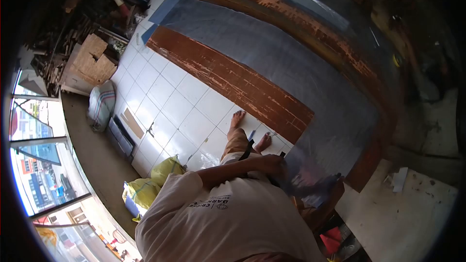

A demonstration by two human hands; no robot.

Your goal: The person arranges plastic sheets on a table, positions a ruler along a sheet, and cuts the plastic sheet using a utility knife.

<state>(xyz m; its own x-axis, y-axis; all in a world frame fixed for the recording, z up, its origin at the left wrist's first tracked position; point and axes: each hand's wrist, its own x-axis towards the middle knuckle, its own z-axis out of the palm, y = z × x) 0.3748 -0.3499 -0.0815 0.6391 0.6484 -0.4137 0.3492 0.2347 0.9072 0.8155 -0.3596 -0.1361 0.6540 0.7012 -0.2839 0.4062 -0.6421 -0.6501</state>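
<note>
My left hand (271, 164) is in front of my waist, beside a dark strap or handle; its fingers are too dark and small to read. Further right, my right hand (335, 187) is raised at the edge of a blurred, thin bluish sheet or bag (310, 184), which spans the space between both hands. Whether the fingers grip it is smeared by motion. Beyond the hands lies a long grey sheet (272, 51) over a worn reddish-brown board (228, 77).
White tiled floor (170, 87) surrounds my bare feet. Yellow bags (143, 191) and a white striped sack (102, 104) stand at the left. Scrap wood (90, 60) is piled at the upper left. A pale board (398, 213) lies at the lower right.
</note>
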